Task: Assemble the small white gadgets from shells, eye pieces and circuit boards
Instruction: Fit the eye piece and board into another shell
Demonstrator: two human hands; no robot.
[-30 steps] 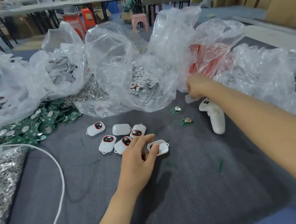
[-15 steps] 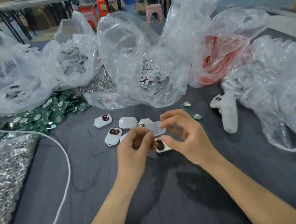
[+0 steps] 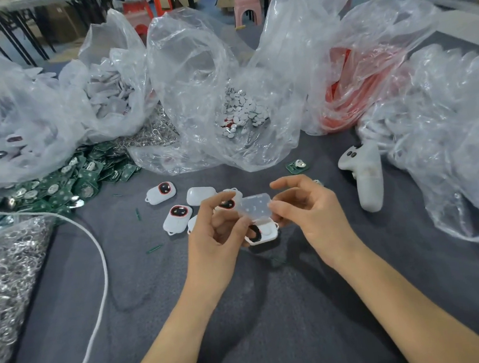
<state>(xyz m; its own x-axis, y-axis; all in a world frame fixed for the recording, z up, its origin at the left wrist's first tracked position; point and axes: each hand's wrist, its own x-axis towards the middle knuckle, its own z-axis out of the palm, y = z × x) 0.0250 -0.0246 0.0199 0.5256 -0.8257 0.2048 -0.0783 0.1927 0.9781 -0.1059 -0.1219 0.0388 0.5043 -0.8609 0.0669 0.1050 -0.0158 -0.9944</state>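
Left hand [image 3: 217,233]: fingers curled, pinching the left end of the translucent white plastic shell half [image 3: 254,206].
Right hand [image 3: 311,209]: fingers curled, pinching its right end.
Shell half: held over the middle of the grey worktop [image 3: 274,309].
Open white shell with black eye ring [image 3: 263,231]: directly below it.
Finished white gadgets [image 3: 177,218]: beside the left hand, toward the far edge.

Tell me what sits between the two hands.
Head view: a translucent shell half, pinched by the left hand and right hand; just below it is an open white shell.
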